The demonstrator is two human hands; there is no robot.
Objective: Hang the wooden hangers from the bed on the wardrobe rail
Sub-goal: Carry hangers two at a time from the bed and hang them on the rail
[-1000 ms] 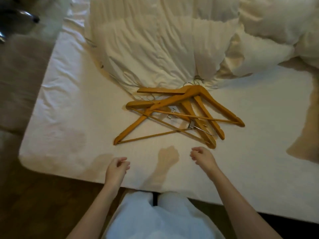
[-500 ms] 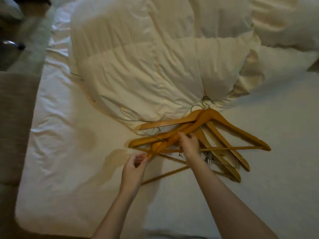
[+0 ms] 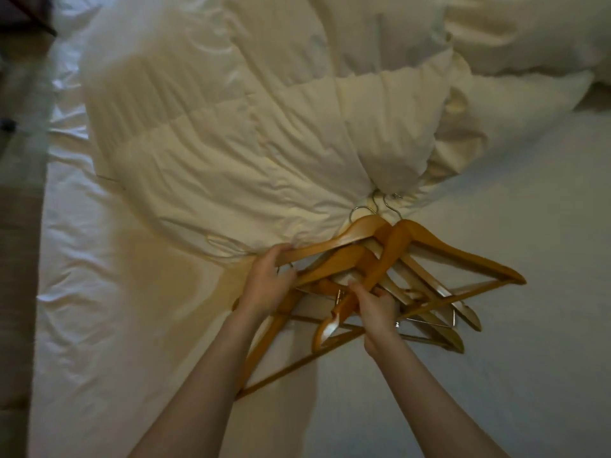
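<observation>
Several orange-brown wooden hangers (image 3: pixel 439 249) lie in an overlapping pile on the white bed sheet (image 3: pixel 496 375), their metal hooks (image 3: pixel 370 209) tucked against the duvet's edge. My left hand (image 3: pixel 264 285) grips the left arms of the pile, fingers curled over the wood. My right hand (image 3: pixel 377 312) is closed around the arm of one hanger near the pile's middle. The wardrobe rail is out of view.
A rumpled cream duvet (image 3: pixel 248 133) covers the far half of the bed, with pillows (image 3: pixel 512 38) at the far right. The bed's left edge (image 3: pixel 39 259) borders a dim strip of floor or furniture.
Both hands reached from the near bed edge to the pile and closed on the hangers. The hangers have been drawn closer together, and the camera has moved in over the bed.
</observation>
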